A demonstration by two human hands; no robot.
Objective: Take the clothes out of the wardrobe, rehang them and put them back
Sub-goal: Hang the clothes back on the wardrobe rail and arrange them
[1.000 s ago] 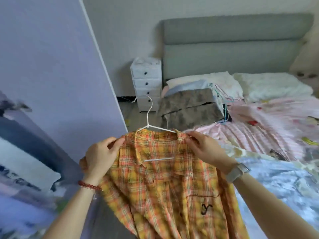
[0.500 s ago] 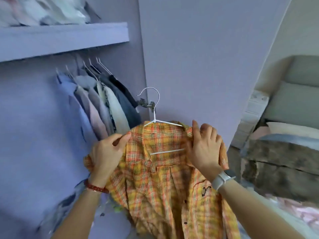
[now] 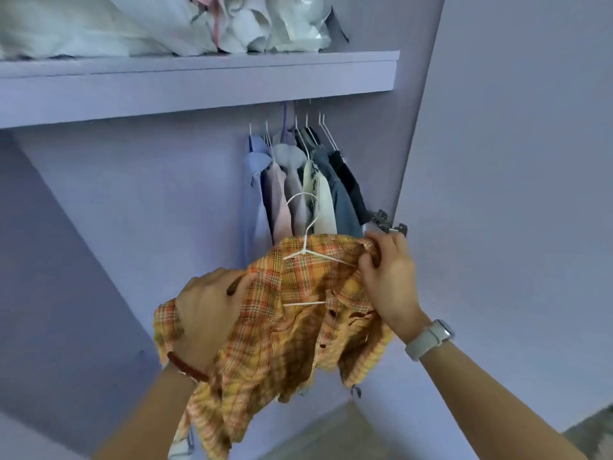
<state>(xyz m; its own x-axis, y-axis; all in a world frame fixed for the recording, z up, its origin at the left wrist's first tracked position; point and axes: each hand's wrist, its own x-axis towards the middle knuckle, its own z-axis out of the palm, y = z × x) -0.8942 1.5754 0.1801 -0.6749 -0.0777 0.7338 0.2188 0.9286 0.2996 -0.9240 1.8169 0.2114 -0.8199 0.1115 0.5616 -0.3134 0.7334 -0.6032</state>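
Lilac wardrobe (image 3: 132, 200) open, shelf (image 3: 199, 78) far above the fingers, pale bundled fabrics (image 3: 159, 21) on it. Row of hung clothes (image 3: 298, 187) just beyond the fingertips, under the shelf. Orange plaid shirt (image 3: 285, 333) on a white wire hanger (image 3: 306, 250), held between both hands in front of that row; hook free, above the knuckles. Left hand (image 3: 207, 313) fingers curled round the shirt's left shoulder. Right hand (image 3: 389, 277) fingers pinch the right shoulder cloth. Door hinge (image 3: 386, 224) just beyond the right fingertips.
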